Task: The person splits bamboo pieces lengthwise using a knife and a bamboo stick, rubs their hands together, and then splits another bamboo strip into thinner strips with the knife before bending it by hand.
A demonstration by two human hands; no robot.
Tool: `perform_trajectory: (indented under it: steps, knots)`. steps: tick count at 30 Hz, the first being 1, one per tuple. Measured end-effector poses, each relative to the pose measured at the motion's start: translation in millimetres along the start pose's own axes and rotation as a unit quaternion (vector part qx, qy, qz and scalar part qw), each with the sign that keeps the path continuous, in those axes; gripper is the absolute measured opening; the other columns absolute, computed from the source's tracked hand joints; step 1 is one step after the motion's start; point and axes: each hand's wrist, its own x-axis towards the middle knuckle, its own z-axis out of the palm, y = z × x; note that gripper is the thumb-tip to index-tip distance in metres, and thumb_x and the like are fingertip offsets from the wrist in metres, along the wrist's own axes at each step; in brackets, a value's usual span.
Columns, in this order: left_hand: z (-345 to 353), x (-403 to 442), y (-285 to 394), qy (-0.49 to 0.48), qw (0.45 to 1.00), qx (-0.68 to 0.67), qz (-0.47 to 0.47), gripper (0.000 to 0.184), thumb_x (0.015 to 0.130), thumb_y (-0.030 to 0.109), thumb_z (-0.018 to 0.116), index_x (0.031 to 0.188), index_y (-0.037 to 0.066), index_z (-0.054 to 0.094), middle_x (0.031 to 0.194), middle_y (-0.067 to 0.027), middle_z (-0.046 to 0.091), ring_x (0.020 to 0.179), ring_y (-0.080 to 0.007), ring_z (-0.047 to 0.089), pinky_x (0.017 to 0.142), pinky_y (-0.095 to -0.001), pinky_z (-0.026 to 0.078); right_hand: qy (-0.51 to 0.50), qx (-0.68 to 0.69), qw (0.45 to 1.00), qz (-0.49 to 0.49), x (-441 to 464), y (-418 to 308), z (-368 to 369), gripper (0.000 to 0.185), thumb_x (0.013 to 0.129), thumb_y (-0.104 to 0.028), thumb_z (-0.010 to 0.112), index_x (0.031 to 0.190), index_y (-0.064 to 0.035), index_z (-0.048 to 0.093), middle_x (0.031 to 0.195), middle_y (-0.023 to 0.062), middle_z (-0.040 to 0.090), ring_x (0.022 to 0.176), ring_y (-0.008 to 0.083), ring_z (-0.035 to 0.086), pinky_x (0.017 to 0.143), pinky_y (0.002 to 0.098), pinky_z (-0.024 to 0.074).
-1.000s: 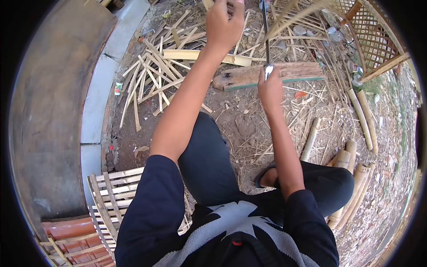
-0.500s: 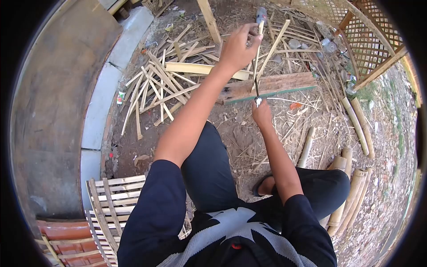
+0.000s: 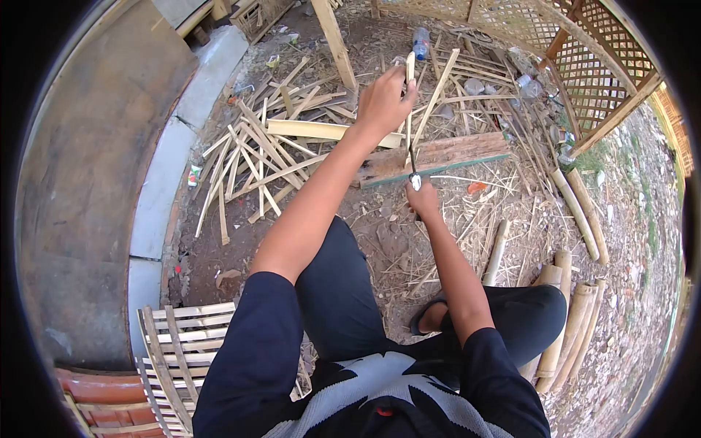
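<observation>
My left hand point(image 3: 385, 102) is closed around the upper part of a narrow bamboo strip point(image 3: 410, 67), which stands nearly upright in view. Below it, my right hand point(image 3: 422, 198) grips the handle of a knife. The dark knife blade point(image 3: 414, 159) points away from me, its far end meeting the lower part of the strip; the exact contact is too small to make out. Beneath the blade lies a weathered wooden plank point(image 3: 460, 153) with a green edge. A wider bamboo slat point(image 3: 307, 130) rests left of the plank, partly behind my left forearm.
Split bamboo strips point(image 3: 252, 150) are heaped to the left. Bamboo poles point(image 3: 573, 336) lie by my bent knee, two more point(image 3: 584, 212) farther right. A wooden post point(image 3: 334, 44), a plastic bottle point(image 3: 420, 44) and a lattice panel point(image 3: 599, 69) stand beyond. A slatted bamboo piece point(image 3: 186, 343) is at lower left.
The whole view has shifted slightly. My left hand has come a little nearer to my right hand along the strip, and more of the strip's top end shows above it. Both grips stay closed.
</observation>
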Motion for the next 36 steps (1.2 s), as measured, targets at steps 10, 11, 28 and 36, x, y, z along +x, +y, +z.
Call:
perform_trajectory:
  steps: [10,11,28,36]
  knots:
    - [-28,7,39,0.096,0.993,-0.029,0.060,0.024,0.097,0.023,0.054,0.103,0.003,0.063,0.091,-0.0131,0.062,0.079,-0.0363,0.065,0.067,-0.0478,0.052,0.088,0.067,0.992,-0.059,-16,-46,-17,0.049,0.088,-0.037,0.067,0.095,0.0120,0.065,0.086,0.0353,0.066,0.086,0.0520,0.066,0.080,0.0540,0.0521]
    - [-33,11,45,0.131,0.988,-0.035,0.071,0.023,0.098,0.023,0.054,0.102,0.002,0.064,0.091,-0.0126,0.062,0.079,-0.0355,0.065,0.068,-0.0472,0.052,0.095,0.078,0.990,-0.070,-13,-56,-22,0.049,0.088,-0.037,0.067,0.096,0.0121,0.065,0.086,0.0356,0.066,0.086,0.0524,0.065,0.080,0.0543,0.0519]
    - [-19,16,-15,0.144,0.986,0.036,-0.071,0.034,0.099,0.028,0.051,0.091,0.002,0.071,0.075,-0.0215,0.067,0.070,-0.0415,0.066,0.066,-0.0508,0.050,0.059,0.007,0.996,-0.060,-25,-14,3,0.050,0.089,-0.040,0.068,0.094,0.0094,0.064,0.086,0.0351,0.066,0.086,0.0522,0.065,0.075,0.0554,0.0529]
    - [7,4,-15,-0.010,0.991,0.121,-0.049,0.038,0.099,0.030,0.052,0.085,-0.001,0.068,0.080,-0.0254,0.067,0.074,-0.0432,0.067,0.068,-0.0525,0.052,0.060,-0.034,0.996,-0.056,-28,9,36,0.046,0.086,-0.036,0.072,0.101,0.0068,0.065,0.090,0.0313,0.068,0.087,0.0493,0.067,0.079,0.0540,0.0530]
